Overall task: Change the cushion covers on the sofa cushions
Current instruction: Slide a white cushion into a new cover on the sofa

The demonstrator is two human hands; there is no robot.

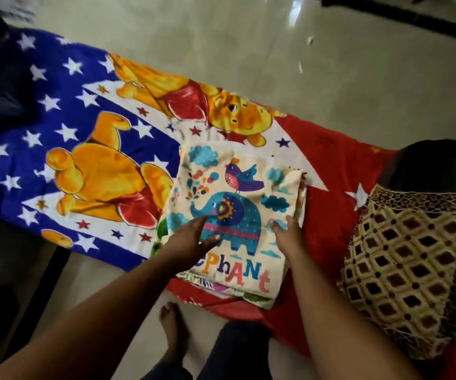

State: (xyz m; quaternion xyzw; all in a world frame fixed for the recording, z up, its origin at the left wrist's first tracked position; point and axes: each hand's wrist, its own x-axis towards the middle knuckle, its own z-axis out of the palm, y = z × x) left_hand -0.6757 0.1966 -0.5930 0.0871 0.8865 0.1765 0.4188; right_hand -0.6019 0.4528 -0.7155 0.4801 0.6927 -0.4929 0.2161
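Observation:
A cream cushion cover (pixel 235 187) printed with a blue elephant, a bird and the word "elephant" lies on top of a small stack of folded covers on the bed. My left hand (pixel 191 238) lies flat on its lower left part with straight fingers. At the cover's right edge, my right hand (pixel 285 231) rests with its fingers curled over the edge of the stack. A cushion in a brown and cream diamond-patterned cover (pixel 402 267) lies to the right of the stack.
The stack lies on a low bed spread with a blue, white and red sheet (pixel 65 127) printed with stars and yellow bears. Glossy tiled floor (pixel 331 64) stretches beyond it. My bare foot (pixel 172 327) stands on the floor by the bed. A dark object (pixel 435 165) sits behind the cushion.

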